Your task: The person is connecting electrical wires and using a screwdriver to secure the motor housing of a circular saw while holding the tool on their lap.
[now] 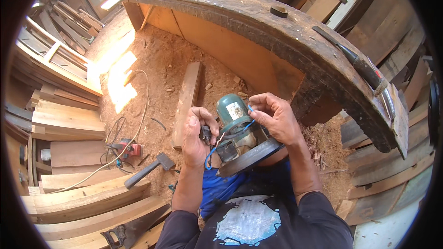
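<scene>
A power tool with a rounded green motor housing [225, 104] and a flat grey metal base [251, 160] rests tilted at my lap, its inner parts and wires exposed. My left hand [192, 134] is curled beside it, closed on a small black switch-like part [205, 133] with wires running from it. On the other side, my right hand [278, 119] pinches a thin blue wire [250, 108] between thumb and forefinger, just right of the housing. Another blue wire [210, 160] loops below the black part.
A long wooden workbench [244, 11] curves across the far side, with dark hand tools [357, 62] at its right end. Left of me lie a hammer [150, 170], a red power tool [129, 148] with cords, stacked planks [87, 200] and a handsaw [134, 230]. Sawdust [166, 71] covers the floor.
</scene>
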A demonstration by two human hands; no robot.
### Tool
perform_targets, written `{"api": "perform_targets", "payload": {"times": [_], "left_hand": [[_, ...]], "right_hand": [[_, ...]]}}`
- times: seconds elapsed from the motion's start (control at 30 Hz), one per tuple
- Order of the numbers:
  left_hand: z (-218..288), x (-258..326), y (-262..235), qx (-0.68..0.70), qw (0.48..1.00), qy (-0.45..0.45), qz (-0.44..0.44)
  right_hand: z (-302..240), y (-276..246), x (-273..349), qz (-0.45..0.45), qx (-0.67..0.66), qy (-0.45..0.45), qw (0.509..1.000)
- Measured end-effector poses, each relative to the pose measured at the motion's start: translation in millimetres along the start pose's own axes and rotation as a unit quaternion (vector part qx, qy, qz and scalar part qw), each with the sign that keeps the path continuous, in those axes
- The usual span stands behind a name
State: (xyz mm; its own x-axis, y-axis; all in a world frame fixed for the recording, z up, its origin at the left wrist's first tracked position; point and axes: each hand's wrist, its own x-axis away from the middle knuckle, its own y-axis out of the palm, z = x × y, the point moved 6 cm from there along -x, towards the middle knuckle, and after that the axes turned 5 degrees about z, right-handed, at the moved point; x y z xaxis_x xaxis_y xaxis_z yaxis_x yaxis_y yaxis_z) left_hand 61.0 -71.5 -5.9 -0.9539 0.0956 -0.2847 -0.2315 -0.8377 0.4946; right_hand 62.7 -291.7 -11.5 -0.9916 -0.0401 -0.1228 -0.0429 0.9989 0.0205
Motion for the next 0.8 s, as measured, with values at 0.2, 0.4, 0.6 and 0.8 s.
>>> {"api": "perform_targets", "payload": {"times": [0.2, 0.4, 0.6, 0.8], "left_hand": [[1.6, -0.1, -3.3, -0.03, 0.999, 0.004, 0.013], [0.2, -2.6, -1.8, -0.038, 0.999, 0.003, 0.023], [0.4, -1.5, -0.5, -0.031, 0.999, 0.002, 0.015], [1.8, 0.5, -1.7, -0.028, 0.999, 0.0, 0.021]], "right_hand": [[-22.0, 3.1, 17.7, 0.033, -0.08, -0.017, 0.996], [-32.3, 10.2, 35.8, -0.039, -0.065, -0.075, 0.994], [-46.5, 13.6, 43.2, -0.002, 0.105, -0.156, 0.982], [-45.3, 16.8, 39.9, -0.015, 0.112, -0.123, 0.986]]}}
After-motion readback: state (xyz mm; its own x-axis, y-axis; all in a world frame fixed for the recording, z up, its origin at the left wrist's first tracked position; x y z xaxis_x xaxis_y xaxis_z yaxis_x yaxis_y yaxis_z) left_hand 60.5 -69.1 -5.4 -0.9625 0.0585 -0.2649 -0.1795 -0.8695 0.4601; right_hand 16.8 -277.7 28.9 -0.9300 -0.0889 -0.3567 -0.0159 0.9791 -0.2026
